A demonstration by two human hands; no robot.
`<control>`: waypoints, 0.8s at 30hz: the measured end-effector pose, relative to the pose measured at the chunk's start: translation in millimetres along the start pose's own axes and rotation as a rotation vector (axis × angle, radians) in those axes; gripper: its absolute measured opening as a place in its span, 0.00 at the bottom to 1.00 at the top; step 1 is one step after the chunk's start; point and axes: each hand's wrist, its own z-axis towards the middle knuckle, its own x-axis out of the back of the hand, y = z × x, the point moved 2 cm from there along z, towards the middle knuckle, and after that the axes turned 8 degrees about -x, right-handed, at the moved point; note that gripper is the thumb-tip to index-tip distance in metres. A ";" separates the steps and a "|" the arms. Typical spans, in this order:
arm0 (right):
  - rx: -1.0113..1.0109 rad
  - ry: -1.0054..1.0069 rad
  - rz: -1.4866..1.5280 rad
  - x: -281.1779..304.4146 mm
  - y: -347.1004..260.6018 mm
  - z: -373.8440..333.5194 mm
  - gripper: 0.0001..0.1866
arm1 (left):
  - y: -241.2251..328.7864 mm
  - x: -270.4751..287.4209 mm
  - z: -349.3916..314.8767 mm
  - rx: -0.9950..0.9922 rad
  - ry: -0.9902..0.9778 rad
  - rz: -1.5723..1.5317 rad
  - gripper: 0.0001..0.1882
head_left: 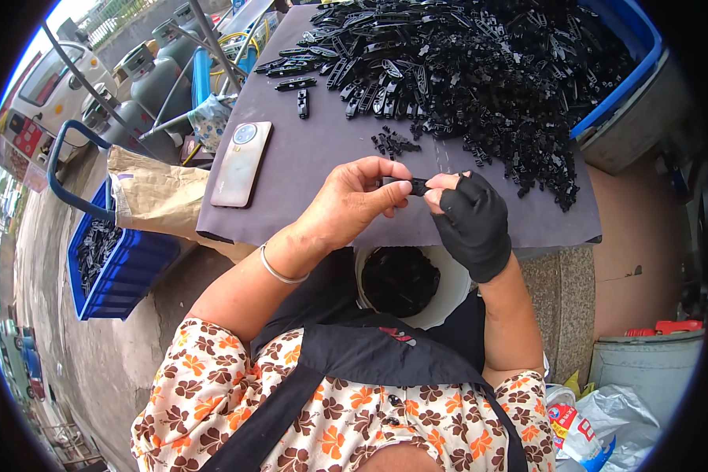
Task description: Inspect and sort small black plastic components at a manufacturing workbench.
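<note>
Over the front part of the grey-covered table (307, 212), both hands meet at a small black plastic part (418, 186). My left hand (362, 197), bare with a bangle at the wrist, pinches one end between thumb and fingers. My right hand (473, 224), in a black fingerless glove, grips the other end with its fingertips. Fingers cover much of the part, so its full shape is hidden. Just beyond the hands lies a little cluster of small black pieces (393, 143). Farther back spreads a large heap of long black plastic parts (385, 79), with smaller black pieces (519, 134) heaped at its right.
A phone (242, 165) lies on the table's left. Below the front edge stands a white bucket (454, 287) with black contents. At left are a blue crate (126, 275) of black parts, brown paper (161, 189) and gas cylinders (153, 82). A blue bin (621, 86) borders the heap.
</note>
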 end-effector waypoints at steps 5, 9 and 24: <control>-0.038 0.021 0.036 1.1 -0.3 -5.2 0.11 | -2.1 -3.2 -4.6 -0.048 -0.015 -0.063 0.11; -0.301 0.067 0.346 -3.8 2.8 -13.3 0.08 | -6.2 -1.8 -6.4 0.022 0.001 -0.188 0.10; -1.066 -0.089 0.930 -23.9 -7.0 -23.4 0.05 | -24.5 -20.1 -17.5 -0.524 0.191 0.511 0.15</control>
